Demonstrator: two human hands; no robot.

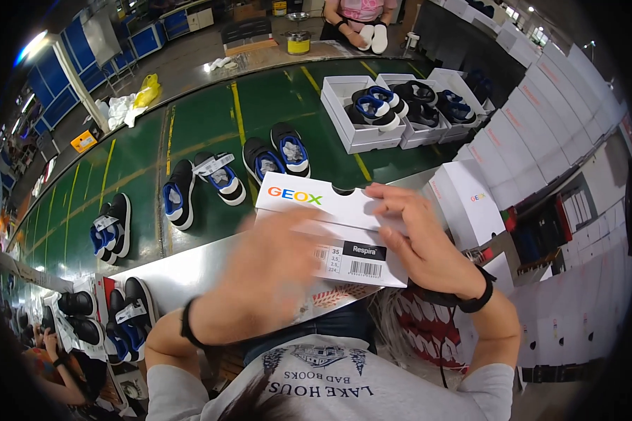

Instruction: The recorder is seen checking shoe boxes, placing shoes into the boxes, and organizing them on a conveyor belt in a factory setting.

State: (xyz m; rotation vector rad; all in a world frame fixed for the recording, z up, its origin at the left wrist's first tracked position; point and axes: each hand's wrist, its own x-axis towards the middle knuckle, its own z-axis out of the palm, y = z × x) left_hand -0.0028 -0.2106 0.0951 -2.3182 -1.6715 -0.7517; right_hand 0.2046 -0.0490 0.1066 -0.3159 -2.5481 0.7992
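Observation:
A closed white shoebox, with coloured lettering on its lid and a label on its side, lies in front of me at the near edge of the belt. My left hand, smeared by motion, is over the box's left part and hides some of the label; whether it touches is unclear. At the right end, my right hand rests against the lid and side with its fingers stretched and apart. Just beyond the box stands a pair of dark shoes with blue linings and paper stuffing.
More dark shoes stand on the green conveyor belt. Open white boxes with shoes are at the back right, and stacked white boxes rise along the right. Across the belt a person holds white shoes. Shoes lie at the lower left.

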